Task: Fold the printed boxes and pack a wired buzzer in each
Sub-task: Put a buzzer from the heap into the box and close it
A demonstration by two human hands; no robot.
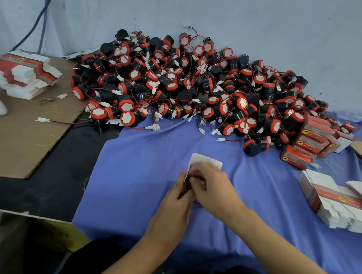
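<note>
Both hands meet over the blue cloth (138, 168) around one printed box (206, 161), whose white flap sticks up beyond the fingers. My left hand (180, 196) grips its red side from the left. My right hand (211, 185) curls over the top of it; most of the box is hidden by the fingers. A large heap of black-and-red wired buzzers (188, 86) with white plugs lies across the back of the table. Several folded red boxes (311, 141) are piled at the right.
Flat unfolded box blanks are stacked at the near right (335, 205) and at the far left (24, 74) on a brown cardboard sheet (22, 141). A clear plastic bottle (353, 116) lies at the far right. Blue cables (39, 19) hang down the back wall.
</note>
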